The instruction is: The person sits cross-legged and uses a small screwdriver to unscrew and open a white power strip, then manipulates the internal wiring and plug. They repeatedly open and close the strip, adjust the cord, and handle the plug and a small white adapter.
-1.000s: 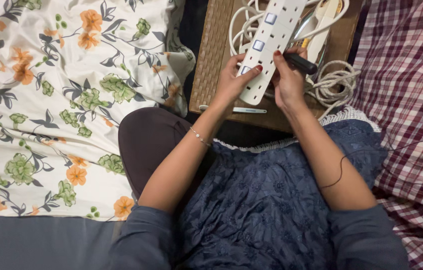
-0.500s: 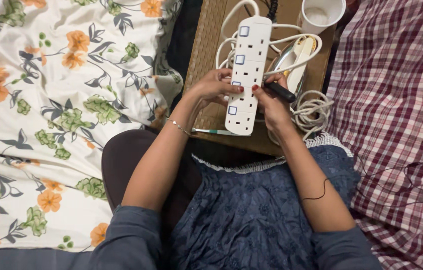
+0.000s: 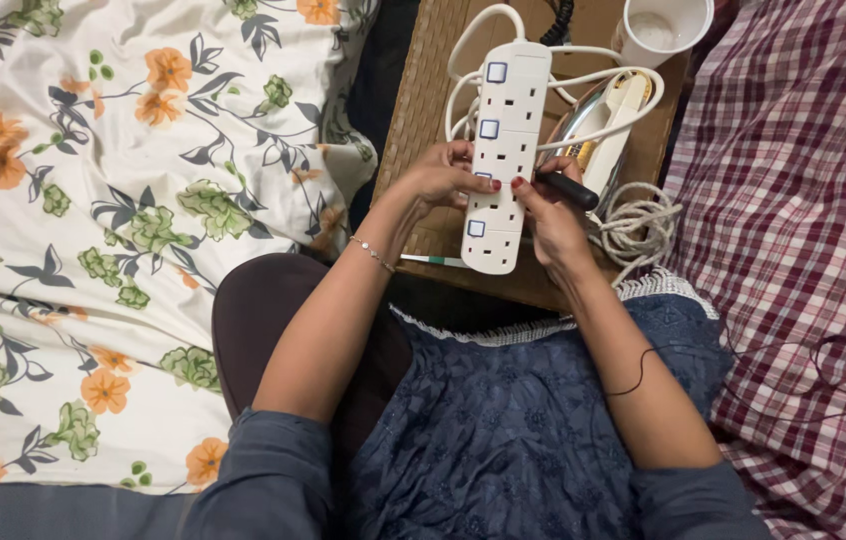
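I hold a white power strip (image 3: 505,120) with several square switches over a woven brown table (image 3: 423,110). My left hand (image 3: 440,177) grips its left edge near the lower end. My right hand (image 3: 550,218) grips the right edge and also clasps a dark cylindrical tool (image 3: 567,189) against it. The strip's white cable (image 3: 473,40) loops behind it on the table.
A white cup (image 3: 661,28) stands at the table's far right corner. A clothes iron (image 3: 611,115) and a coiled cord (image 3: 636,225) lie right of the strip. A thin pen (image 3: 435,261) lies near the table's front edge. A floral sheet (image 3: 123,220) lies left and checked fabric (image 3: 803,230) right.
The view has shifted, so the strip and both hands sit lower and more central in frame. My grip on the strip looks the same, with the dark tool still in my right hand.
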